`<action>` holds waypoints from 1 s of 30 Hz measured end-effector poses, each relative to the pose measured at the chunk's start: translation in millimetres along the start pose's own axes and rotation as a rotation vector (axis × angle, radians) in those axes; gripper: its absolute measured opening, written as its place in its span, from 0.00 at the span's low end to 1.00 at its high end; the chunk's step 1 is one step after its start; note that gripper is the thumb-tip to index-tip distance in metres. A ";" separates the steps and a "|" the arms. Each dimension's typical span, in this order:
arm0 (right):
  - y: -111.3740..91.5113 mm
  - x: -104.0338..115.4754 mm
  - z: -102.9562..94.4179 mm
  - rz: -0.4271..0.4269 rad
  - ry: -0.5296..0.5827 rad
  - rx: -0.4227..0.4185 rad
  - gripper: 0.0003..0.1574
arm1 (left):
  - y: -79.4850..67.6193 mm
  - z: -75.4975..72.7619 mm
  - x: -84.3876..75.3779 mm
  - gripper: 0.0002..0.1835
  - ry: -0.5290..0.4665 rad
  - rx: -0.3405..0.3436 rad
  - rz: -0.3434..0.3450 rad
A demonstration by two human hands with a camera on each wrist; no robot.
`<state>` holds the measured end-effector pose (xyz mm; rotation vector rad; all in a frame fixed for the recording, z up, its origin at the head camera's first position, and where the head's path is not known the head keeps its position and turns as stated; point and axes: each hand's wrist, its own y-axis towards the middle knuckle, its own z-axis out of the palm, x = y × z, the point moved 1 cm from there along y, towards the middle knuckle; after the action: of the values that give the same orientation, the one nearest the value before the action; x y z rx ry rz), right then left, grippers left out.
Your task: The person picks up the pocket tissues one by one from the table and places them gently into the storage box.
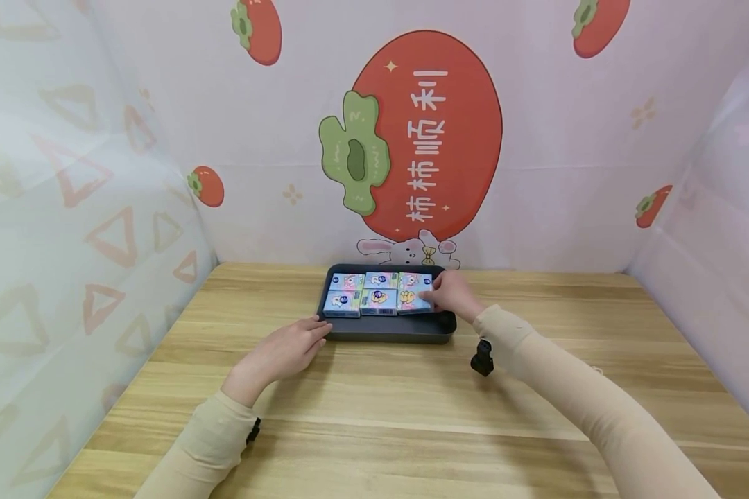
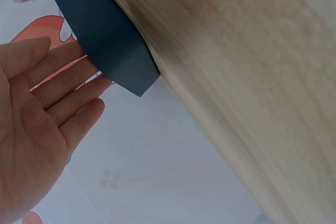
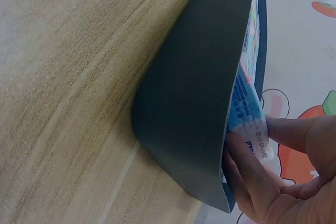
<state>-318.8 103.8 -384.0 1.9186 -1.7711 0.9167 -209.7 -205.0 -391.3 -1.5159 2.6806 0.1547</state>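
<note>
A dark grey tray (image 1: 387,337) on the table holds several small blue-and-pink tissue packs (image 1: 379,298) with cartoon prints, laid in two rows. My right hand (image 1: 454,294) reaches over the tray's right side and pinches the front-right tissue pack (image 1: 412,299) between thumb and fingers. That pack (image 3: 247,103) looks tilted in the right wrist view, its printed end facing the fingers. My left hand (image 1: 290,346) touches the tray's left front corner, its fingers (image 2: 68,85) extended along the outer wall. Part of the pinched pack is hidden by the right hand.
The wooden table (image 1: 374,416) extends around the tray. A white cloth backdrop (image 1: 256,229) with persimmon prints stands right behind it, and cloth walls rise at left and right. A black wrist device (image 1: 483,357) hangs below the right sleeve.
</note>
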 end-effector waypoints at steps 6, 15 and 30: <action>-1.0 1.3 0.8 -0.006 -0.010 -0.007 0.16 | -0.6 0.4 -0.1 0.19 -0.005 -0.001 0.001; 1.9 -0.4 3.8 -0.001 -0.049 -0.019 0.16 | -0.1 0.1 0.5 0.19 -0.017 -0.001 0.009; 11.0 0.7 9.2 -0.014 -0.177 -0.019 0.18 | -0.3 0.0 0.9 0.19 -0.013 -0.004 0.001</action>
<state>-327.6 95.6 -391.9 2.0527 -1.8533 0.7424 -210.0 -206.0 -391.4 -1.5099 2.6729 0.1697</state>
